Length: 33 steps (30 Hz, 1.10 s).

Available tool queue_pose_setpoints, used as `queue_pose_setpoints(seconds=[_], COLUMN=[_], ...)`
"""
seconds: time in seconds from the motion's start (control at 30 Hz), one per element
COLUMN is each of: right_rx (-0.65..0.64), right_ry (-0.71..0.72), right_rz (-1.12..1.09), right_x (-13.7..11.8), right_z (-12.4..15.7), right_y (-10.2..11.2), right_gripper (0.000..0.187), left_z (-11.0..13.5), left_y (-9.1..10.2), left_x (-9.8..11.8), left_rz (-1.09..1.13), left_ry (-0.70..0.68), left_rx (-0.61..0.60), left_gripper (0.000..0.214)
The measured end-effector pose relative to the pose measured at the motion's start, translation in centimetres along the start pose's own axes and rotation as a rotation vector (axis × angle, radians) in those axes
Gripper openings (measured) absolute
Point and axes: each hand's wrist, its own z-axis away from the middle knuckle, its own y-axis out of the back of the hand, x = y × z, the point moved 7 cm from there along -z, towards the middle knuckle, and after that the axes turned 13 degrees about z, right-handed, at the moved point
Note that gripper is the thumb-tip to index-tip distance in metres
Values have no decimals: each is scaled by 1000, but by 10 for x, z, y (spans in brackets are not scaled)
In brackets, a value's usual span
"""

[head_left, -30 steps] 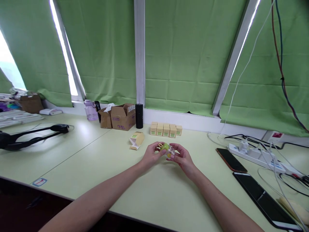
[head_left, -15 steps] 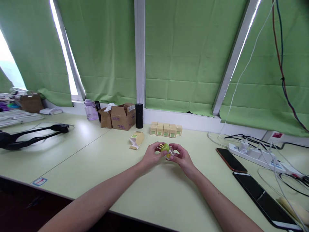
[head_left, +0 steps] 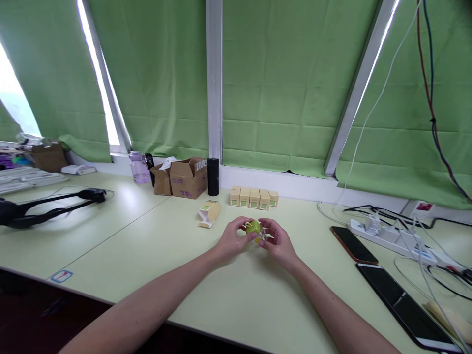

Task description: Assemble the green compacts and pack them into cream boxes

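Observation:
My left hand (head_left: 231, 239) and my right hand (head_left: 279, 242) meet over the middle of the pale green table (head_left: 121, 231). Between their fingertips they hold a small round green and yellow object (head_left: 253, 228) with a clear part on its right side. Both hands pinch it, just above the table. An opened small yellow-green carton (head_left: 209, 213) lies on its side just beyond my left hand. A row of several small closed cartons (head_left: 253, 198) stands behind the hands near the window sill.
Two brown cardboard boxes (head_left: 183, 178), a black cylinder (head_left: 213, 176) and a purple bottle (head_left: 138, 167) stand at the back left. A black headset (head_left: 44, 207) lies far left. Two phones (head_left: 353, 244) (head_left: 404, 304), a power strip (head_left: 387, 234) and cables sit on the right.
The small green object has been turned a little between my fingers and my right hand has shifted slightly left. Nothing else on the table has moved.

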Motion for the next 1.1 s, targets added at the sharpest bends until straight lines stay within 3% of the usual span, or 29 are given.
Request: queue_pose_setpoints(seconds=[0.73, 1.1], right_rx=[12, 31], right_ry=[36, -6], right_rz=[106, 3], right_x=[-5, -5], right_z=[5, 3], right_y=[-2, 0], right_gripper=[54, 59], left_z=[4, 4], left_y=[-5, 0], left_x=[3, -3], left_rz=[-47, 30], left_ry=[17, 50], left_rx=[-34, -16], left_gripper=[29, 55])
